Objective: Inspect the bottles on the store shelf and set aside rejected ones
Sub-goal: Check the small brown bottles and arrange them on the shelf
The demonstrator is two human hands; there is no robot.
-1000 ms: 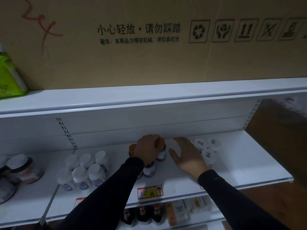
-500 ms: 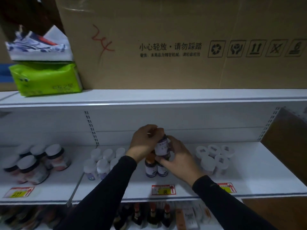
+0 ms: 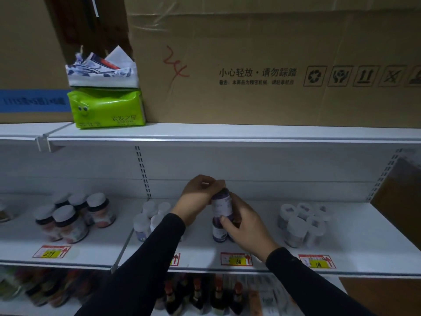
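A small dark bottle with a purple and white label [image 3: 220, 204] is held up just above the white shelf [image 3: 355, 249]. My left hand [image 3: 199, 197] grips its top, covering the cap. My right hand [image 3: 245, 226] wraps around its lower body from the right. Under it another bottle of the same kind [image 3: 218, 232] stands on the shelf, partly hidden by my right hand.
White-capped bottles [image 3: 303, 224] cluster to the right, smaller white-capped ones [image 3: 148, 221] to the left, and larger jars [image 3: 73, 216] at far left. A big cardboard box [image 3: 273, 65] and a green tissue pack [image 3: 108, 108] sit on the upper shelf. Price tags line the shelf edge.
One second ago my left hand was on the bottle on the shelf and my right hand lay open beside it. Both hands now hold the lifted bottle. The view has shifted left.
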